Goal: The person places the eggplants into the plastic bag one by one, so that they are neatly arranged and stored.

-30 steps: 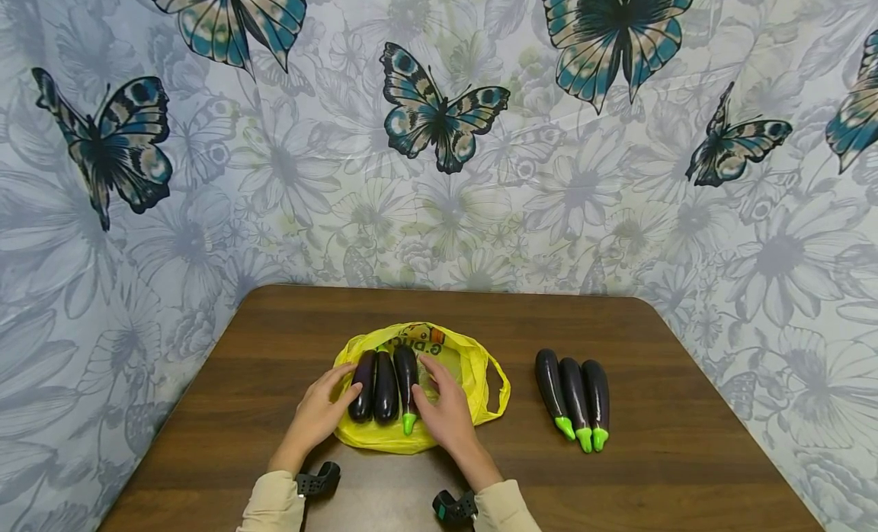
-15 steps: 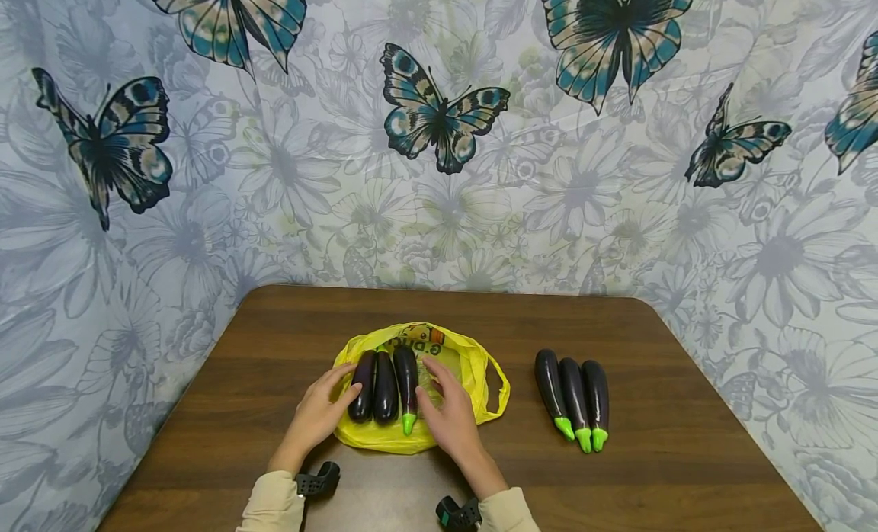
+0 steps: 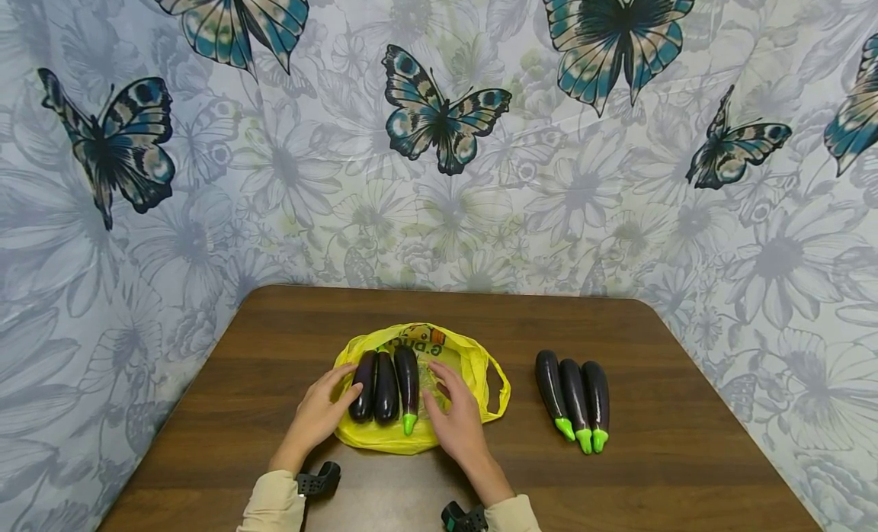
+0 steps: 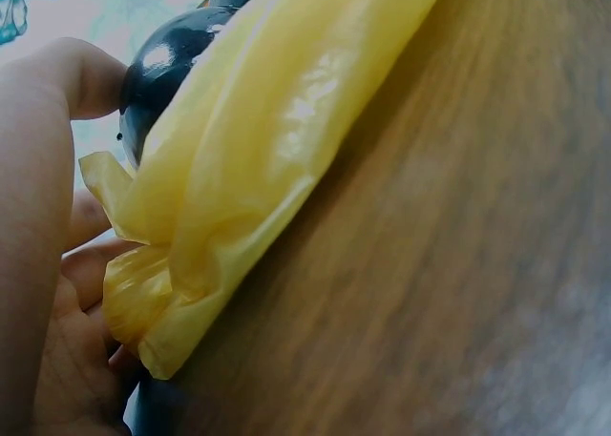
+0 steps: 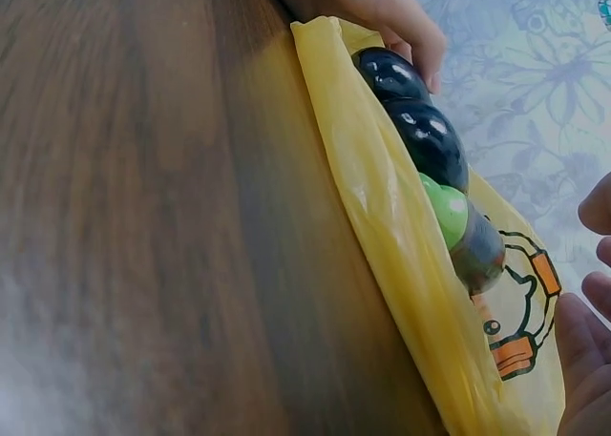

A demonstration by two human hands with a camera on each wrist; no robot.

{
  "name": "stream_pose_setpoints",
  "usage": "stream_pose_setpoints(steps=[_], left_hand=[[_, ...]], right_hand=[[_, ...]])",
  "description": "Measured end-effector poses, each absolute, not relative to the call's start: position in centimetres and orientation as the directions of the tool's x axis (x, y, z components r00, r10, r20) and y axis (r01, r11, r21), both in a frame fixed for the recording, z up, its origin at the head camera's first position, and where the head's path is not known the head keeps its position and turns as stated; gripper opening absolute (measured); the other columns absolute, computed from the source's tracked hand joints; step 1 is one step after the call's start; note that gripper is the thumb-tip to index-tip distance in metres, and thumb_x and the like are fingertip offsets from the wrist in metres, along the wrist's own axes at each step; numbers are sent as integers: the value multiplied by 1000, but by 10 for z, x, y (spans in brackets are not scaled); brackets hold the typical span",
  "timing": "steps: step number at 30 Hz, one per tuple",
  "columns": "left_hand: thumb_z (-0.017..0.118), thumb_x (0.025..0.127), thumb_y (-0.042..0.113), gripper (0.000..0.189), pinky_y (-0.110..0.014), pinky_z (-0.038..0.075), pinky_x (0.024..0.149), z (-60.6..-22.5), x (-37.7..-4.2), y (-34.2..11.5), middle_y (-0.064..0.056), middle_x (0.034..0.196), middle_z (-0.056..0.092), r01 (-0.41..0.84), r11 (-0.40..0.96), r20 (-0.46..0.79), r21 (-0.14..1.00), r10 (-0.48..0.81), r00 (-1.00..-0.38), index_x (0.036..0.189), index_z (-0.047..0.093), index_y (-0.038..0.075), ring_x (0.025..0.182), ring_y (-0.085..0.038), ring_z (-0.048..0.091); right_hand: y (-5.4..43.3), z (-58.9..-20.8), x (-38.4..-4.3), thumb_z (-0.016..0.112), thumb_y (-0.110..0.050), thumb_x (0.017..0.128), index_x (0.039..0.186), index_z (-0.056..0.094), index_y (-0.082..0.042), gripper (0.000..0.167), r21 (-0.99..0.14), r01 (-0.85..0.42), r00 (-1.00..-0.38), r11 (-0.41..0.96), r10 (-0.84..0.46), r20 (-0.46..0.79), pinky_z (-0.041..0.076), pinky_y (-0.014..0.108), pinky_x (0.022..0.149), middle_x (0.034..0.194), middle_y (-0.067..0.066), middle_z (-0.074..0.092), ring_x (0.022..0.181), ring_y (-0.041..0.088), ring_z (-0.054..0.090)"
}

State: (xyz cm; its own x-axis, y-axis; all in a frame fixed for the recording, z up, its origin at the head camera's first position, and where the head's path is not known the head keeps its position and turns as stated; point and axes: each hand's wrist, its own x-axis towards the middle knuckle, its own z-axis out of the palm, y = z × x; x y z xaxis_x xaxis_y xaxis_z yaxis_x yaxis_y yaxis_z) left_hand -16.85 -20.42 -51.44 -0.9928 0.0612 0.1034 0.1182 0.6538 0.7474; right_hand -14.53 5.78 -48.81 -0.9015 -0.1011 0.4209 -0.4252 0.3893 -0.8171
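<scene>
A yellow plastic bag point(image 3: 373, 438) lies with its mouth open on the table. Three dark eggplants rest side by side in it: the left eggplant point(image 3: 363, 387), the middle eggplant point(image 3: 387, 391) and the right eggplant point(image 3: 408, 379), whose green stem end faces the person. My left hand point(image 3: 317, 410) is at the bag's left rim. Its thumb point(image 4: 95, 78) touches the left eggplant's near end, while its other fingers lie partly hidden behind the bag's edge in the left wrist view. My right hand point(image 3: 458, 416) hovers over the bag's right side, fingers spread, apart from the right eggplant.
Another three eggplants point(image 3: 575, 399) lie together on the brown table point(image 3: 679, 410) to the right, green ends toward the person. A bag handle loop point(image 3: 503, 387) sticks out on the right. Behind the table hangs a butterfly-patterned backdrop point(image 3: 295, 181).
My right hand has drawn away from the right eggplant, moving a little right and toward the person. My left hand and the eggplants stay in place.
</scene>
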Motion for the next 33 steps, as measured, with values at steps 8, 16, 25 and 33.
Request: stream_pose_setpoints(steps=[8,16,25,33], left_hand=[[59,104,46,57,-66,32,117,-515,-169,-204,-16,157,48,124,653,109,747,63,-992,151,53,14,147,-42,41],[58,104,47,58,-67,31,117,-515,-168,-204,-16,158,48,119,652,103,749,62,-993,151,53,15,147,-43,41],[58,104,47,58,-68,30,117,-514,-167,-204,-16,158,47,107,651,91,751,58,-994,151,52,15,147,-44,40],[59,104,46,58,-66,30,118,-514,-168,-204,-17,158,46,111,651,94,751,61,-994,151,52,14,147,-43,40]], right_hand=[[63,-490,-144,68,-6,98,141,61,-10,44,-815,-413,-906,406,-96,411,52,44,105,146,16,58,132,28,59],[66,-490,-144,69,-4,97,139,61,-3,43,-821,-403,-910,404,-81,407,53,43,104,146,15,58,132,29,59],[72,-486,-142,69,-5,97,138,62,-4,42,-827,-399,-912,396,-79,402,53,42,104,147,15,56,131,27,59],[77,-486,-141,70,-5,96,138,63,-6,42,-808,-417,-901,417,-70,429,54,42,103,147,10,58,132,28,59]])
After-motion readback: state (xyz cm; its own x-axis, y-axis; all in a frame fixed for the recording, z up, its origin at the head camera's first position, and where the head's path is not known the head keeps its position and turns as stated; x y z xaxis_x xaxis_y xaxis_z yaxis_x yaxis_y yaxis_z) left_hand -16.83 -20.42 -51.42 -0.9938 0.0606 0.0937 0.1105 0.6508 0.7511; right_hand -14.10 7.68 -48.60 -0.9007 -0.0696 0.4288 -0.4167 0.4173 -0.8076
